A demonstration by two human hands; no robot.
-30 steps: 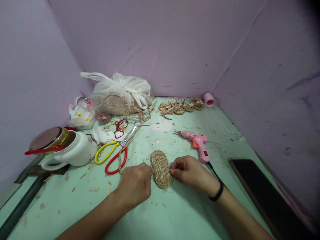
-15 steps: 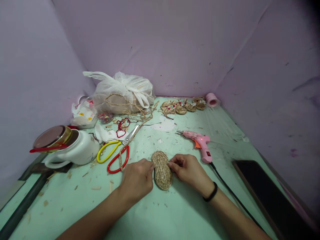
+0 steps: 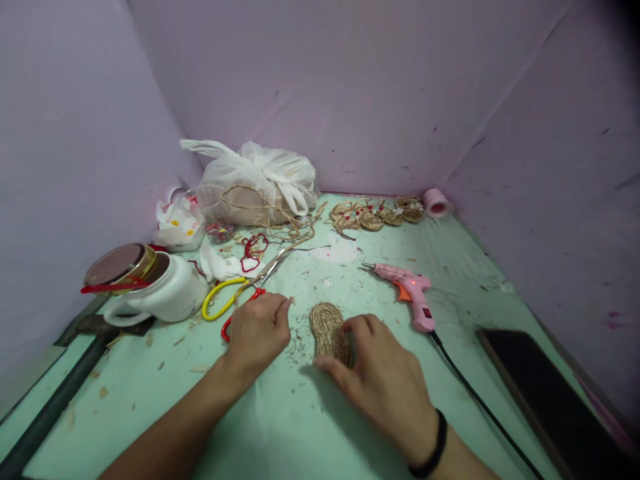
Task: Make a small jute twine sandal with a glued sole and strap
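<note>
A small shoe-sole-shaped piece of coiled straw braid lies on the table in front of me. My right hand is around its near half, thumb on the left side and fingers on the right, hiding part of it. To the left, my left hand is closed in a pinch, apart from the sole. A short straw end pokes out past its fingertips. The braided straw cord runs from this hand over the scissors, whose red handle is partly hidden behind the hand.
A pink glue gun with a black cable lies right, beside a dark phone. At left are a white mug and a hammer. Behind sit a white plastic bag, finished straw pieces and a pink spool.
My left hand has moved left and up, away from the sole's edge, bringing the braided cord with it. My right hand has shifted from a pinch at the edge to a wider hold.
</note>
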